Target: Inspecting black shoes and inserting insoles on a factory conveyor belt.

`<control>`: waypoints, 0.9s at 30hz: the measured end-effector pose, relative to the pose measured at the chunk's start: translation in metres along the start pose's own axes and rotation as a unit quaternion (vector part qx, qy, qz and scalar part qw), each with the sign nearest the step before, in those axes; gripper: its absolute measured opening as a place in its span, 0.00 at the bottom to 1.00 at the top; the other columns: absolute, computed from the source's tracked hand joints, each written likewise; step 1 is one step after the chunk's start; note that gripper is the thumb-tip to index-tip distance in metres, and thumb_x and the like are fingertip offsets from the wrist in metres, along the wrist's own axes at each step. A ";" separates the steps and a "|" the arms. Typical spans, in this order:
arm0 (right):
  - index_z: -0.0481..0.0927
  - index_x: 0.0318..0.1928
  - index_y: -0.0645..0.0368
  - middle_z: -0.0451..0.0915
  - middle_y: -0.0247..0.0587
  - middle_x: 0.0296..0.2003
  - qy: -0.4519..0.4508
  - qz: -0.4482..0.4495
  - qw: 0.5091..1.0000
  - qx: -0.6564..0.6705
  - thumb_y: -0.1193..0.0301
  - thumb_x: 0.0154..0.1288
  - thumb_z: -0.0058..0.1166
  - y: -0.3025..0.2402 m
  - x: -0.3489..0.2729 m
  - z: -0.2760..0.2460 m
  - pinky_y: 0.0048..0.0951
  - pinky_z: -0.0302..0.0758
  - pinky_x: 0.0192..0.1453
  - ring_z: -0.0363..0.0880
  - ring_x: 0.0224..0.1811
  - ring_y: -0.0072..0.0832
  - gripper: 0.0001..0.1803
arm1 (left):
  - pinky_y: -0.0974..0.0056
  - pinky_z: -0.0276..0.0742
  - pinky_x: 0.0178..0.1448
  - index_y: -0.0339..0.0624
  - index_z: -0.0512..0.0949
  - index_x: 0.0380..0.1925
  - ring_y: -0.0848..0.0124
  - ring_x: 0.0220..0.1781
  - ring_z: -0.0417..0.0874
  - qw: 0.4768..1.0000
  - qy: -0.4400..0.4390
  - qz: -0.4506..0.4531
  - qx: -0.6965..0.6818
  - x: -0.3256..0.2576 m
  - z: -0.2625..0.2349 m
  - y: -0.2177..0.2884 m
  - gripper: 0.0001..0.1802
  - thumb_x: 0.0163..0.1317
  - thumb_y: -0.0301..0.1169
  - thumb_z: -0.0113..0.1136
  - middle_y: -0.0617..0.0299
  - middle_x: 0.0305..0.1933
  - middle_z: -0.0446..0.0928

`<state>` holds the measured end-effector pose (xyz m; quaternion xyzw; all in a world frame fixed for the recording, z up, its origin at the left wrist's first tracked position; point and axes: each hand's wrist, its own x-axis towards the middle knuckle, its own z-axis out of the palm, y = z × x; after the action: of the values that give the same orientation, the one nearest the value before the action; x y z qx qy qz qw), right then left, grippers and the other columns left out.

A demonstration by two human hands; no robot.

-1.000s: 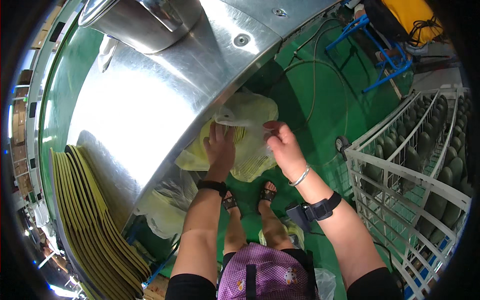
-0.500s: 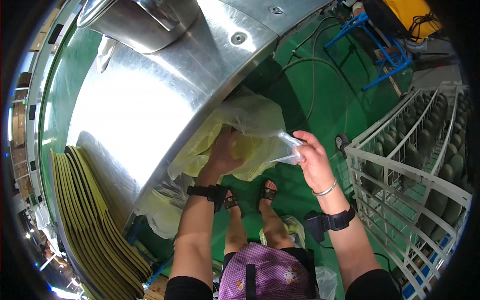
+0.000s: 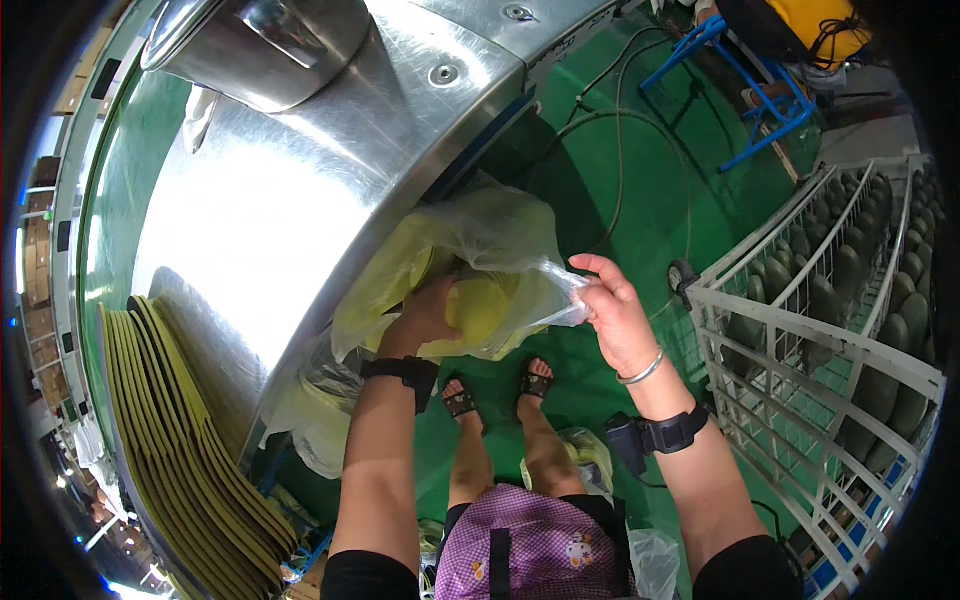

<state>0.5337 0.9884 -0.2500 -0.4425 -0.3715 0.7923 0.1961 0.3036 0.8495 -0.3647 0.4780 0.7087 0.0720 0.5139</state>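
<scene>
Right-hand grip (image 3: 615, 320) pinches the gathered edge of a thin, translucent plastic bag (image 3: 495, 225) beside the silver metal counter (image 3: 330, 180), apparently light, limp, slippery and best held there; left-hand grip (image 3: 426, 312), at rounded yellow pieces (image 3: 478, 308) inside, cannot be determined.

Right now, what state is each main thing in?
Translucent plastic bag: open, rounded yellow pieces inside
Right hand: pinching the bag's edge
Left hand: inside the bag, grip unclear
Cylindrical steel container: standing on shiny steel table
Curved yellow-green sheets: stacked
White metal cart: loaded with greyish oval pieces
</scene>
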 end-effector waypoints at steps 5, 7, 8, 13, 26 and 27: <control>0.69 0.49 0.61 0.71 0.31 0.29 0.008 -0.008 1.000 0.010 0.78 0.53 0.45 0.002 -0.001 -0.002 0.17 0.65 0.36 0.69 0.31 0.17 0.20 | 0.54 0.59 0.61 0.45 0.63 0.54 0.58 0.60 0.63 0.995 0.000 -0.057 0.078 0.011 0.006 0.015 0.49 0.24 0.35 0.73 0.54 0.55 0.65; 0.70 0.48 0.60 0.70 0.31 0.30 0.010 0.004 1.000 0.000 0.78 0.53 0.45 0.003 -0.003 -0.005 0.19 0.64 0.38 0.67 0.33 0.18 0.19 | 0.53 0.60 0.60 0.46 0.66 0.52 0.60 0.58 0.64 0.980 -0.015 -0.065 0.187 0.009 0.009 0.024 0.47 0.22 0.35 0.73 0.56 0.51 0.67; 0.70 0.48 0.60 0.70 0.31 0.30 0.006 0.009 1.000 0.000 0.78 0.53 0.45 0.004 -0.004 -0.006 0.19 0.64 0.38 0.67 0.33 0.18 0.19 | 0.53 0.60 0.60 0.45 0.65 0.52 0.59 0.59 0.64 0.978 -0.013 -0.074 0.196 0.007 0.010 0.026 0.48 0.22 0.37 0.73 0.55 0.53 0.65; 0.70 0.48 0.59 0.69 0.30 0.29 0.011 -0.005 1.000 -0.022 0.80 0.53 0.44 0.011 -0.005 -0.005 0.17 0.63 0.36 0.66 0.31 0.17 0.19 | 0.54 0.63 0.58 0.42 0.68 0.47 0.58 0.54 0.67 0.981 0.128 -0.023 0.141 -0.021 0.018 0.028 0.43 0.21 0.33 0.72 0.55 0.47 0.68; 0.65 0.51 0.56 0.66 0.30 0.23 0.009 -0.099 0.957 -0.273 0.78 0.56 0.40 0.031 0.024 0.030 0.20 0.62 0.29 0.63 0.25 0.17 0.20 | 0.62 0.62 0.60 0.42 0.68 0.40 0.63 0.54 0.69 0.806 0.430 0.176 -0.366 -0.155 0.006 0.058 0.18 0.47 0.21 0.57 0.55 0.49 0.70; 0.65 0.51 0.54 0.68 0.34 0.22 0.020 -0.107 0.953 -0.283 0.76 0.56 0.41 0.034 0.027 0.032 0.23 0.64 0.28 0.66 0.24 0.21 0.20 | 0.58 0.61 0.60 0.43 0.66 0.37 0.60 0.53 0.70 0.794 0.447 0.185 -0.369 -0.162 0.004 0.068 0.12 0.52 0.21 0.53 0.53 0.45 0.72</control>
<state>0.4934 0.9704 -0.2802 -0.4528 -0.6215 0.6205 0.1540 0.3504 0.7624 -0.2193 0.2891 0.6770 0.6273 0.2540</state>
